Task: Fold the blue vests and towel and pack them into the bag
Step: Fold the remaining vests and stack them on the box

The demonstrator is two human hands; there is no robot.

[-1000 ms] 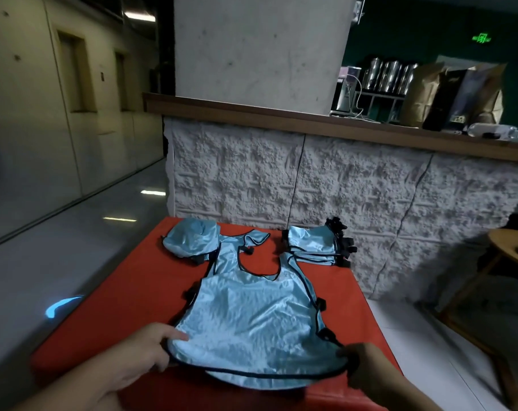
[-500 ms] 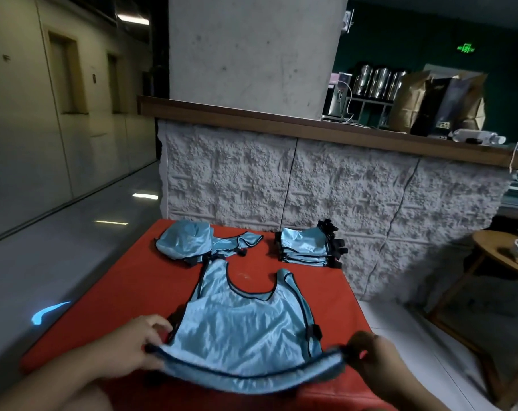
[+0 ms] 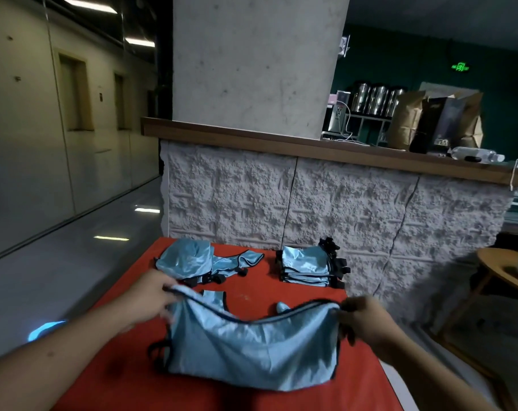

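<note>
Both of our hands are on one blue vest [image 3: 252, 348], which lies near the front of the red table [image 3: 367, 381]. Left hand [image 3: 151, 295] pinches the left corner of its dark-trimmed hem; right hand [image 3: 360, 317] pinches the right corner. The hem is raised and sags between the two grips, with the fold only half laid.

Behind the vest, toward the stone counter [image 3: 311, 203]: a folded stack [image 3: 306, 268] on the right, and a loose bundle [image 3: 189, 259] of blue cloth on the left, straps trailing. We cannot pick out a towel or a bag for certain; the paper sacks [image 3: 438, 123] on top of the counter may not be ours.

Risks, as we judge them:
- The cloth looks slick. If one pinch slackens, that corner drops and the fold lands crooked.
- The sag in the middle could set down first and trap a crease or an air pocket.
- Two shoulder straps peek out just behind the raised hem. Uneven hands would leave them sticking out of the fold, and the piece would not match the stack.
- A black side strap loops out at the vest's left edge and may snag or bunch underneath.
- The vest's near edge sits close to the table's front edge; a tug toward us might slide it off.
</note>
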